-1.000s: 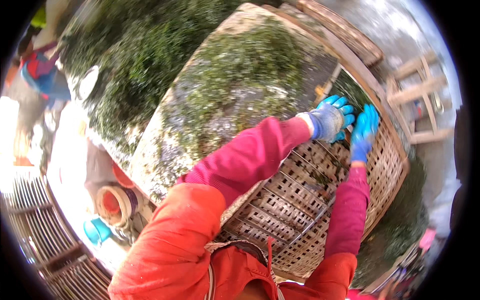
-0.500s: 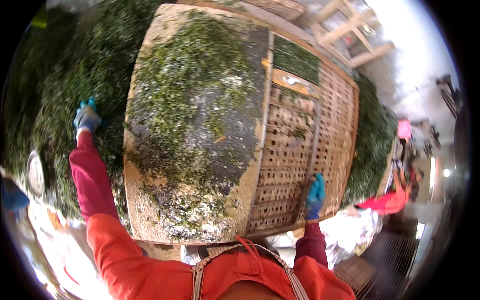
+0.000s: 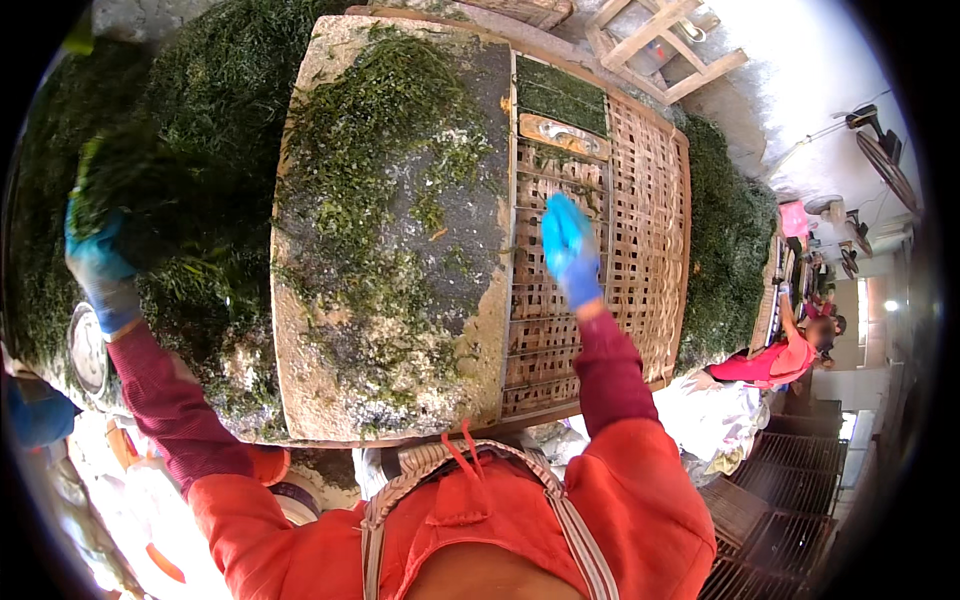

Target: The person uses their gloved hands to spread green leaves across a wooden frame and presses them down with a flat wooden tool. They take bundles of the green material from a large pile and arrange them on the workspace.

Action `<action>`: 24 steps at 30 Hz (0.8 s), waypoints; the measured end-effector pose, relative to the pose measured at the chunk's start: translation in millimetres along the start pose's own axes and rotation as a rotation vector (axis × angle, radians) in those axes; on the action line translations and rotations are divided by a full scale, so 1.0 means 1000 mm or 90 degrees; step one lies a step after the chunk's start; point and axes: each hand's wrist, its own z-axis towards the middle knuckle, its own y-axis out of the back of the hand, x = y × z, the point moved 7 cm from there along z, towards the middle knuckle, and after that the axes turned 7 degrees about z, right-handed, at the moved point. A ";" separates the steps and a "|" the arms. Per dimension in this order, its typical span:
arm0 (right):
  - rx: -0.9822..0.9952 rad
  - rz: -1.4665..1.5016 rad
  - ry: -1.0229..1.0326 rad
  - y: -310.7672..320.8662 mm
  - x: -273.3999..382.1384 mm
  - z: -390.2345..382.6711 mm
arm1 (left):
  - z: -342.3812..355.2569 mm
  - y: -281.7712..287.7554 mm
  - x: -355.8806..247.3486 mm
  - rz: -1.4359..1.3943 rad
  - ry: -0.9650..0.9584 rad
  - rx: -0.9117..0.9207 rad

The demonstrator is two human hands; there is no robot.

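Note:
My left hand (image 3: pixel 100 262), in a blue glove, is closed on a clump of dark green leafy strands (image 3: pixel 125 185), held up over a large heap (image 3: pixel 225 90) of the same stuff at the left. My right hand (image 3: pixel 570 245), gloved too, is over a slatted lattice rack (image 3: pixel 560 345), fingers stretched out and nothing seen in them. At the rack's far end lies a rectangular frame section filled with green strands (image 3: pixel 562 95). Just nearer than that is a wooden bar (image 3: pixel 565 135) with a pale inset.
Left of the rack, loose green bits (image 3: pixel 370 120) cover a worn board (image 3: pixel 300 385). Another green heap (image 3: pixel 725 250) rises beyond the rack's right edge. A round white-faced dial (image 3: pixel 90 348) is at the left, a wooden frame (image 3: pixel 660 45) at the back. Another person (image 3: pixel 770 360) is at the right.
My left hand has moved left and come up with green strands in it. My right hand has gone from the rack's near end toward its middle.

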 end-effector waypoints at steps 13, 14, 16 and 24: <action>0.334 -0.296 -0.077 -0.076 -0.006 0.139 | 0.014 -0.062 0.108 -0.569 0.264 0.151; 0.237 -0.186 0.123 -0.082 0.062 0.137 | 0.026 -0.058 0.098 -0.590 0.249 0.152; 0.233 0.101 0.256 -0.106 0.177 0.141 | 0.038 -0.057 0.086 -0.589 0.235 0.154; 0.659 -0.118 0.269 -0.310 0.329 0.133 | 0.065 -0.016 0.087 -0.393 0.207 0.169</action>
